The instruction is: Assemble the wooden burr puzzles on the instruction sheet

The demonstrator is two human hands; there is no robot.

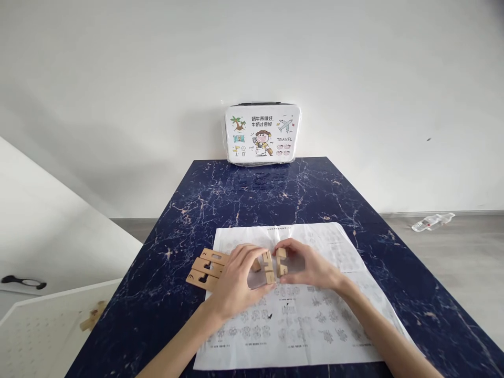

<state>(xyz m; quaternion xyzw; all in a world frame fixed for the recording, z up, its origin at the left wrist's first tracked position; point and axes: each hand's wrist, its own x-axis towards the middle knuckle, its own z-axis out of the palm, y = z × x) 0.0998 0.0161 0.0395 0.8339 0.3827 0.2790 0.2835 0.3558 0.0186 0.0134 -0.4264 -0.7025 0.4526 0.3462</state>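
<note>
Over a printed instruction sheet (291,336), my left hand (246,278) pinches light notched wooden puzzle blocks (268,266) between thumb and fingers. Facing them across a narrow gap, my right hand (305,265) grips another notched wooden puzzle block (281,262). The two held parts look close but apart. Beside my left hand lie several flat wooden puzzle pieces (202,273) with cut-out slots and numbers, partly covered by that hand. A darker bit of wood (255,265) shows behind the left thumb; its full shape is hidden.
Under the sheet is a dark blue marble-patterned table (252,205). A white cartoon-printed case (263,134) in clear wrap stands at its far edge, by the wall. Low at the left, a white perforated surface (43,331) carries a wooden piece (93,316). A clear plastic bottle (433,221) lies on the floor.
</note>
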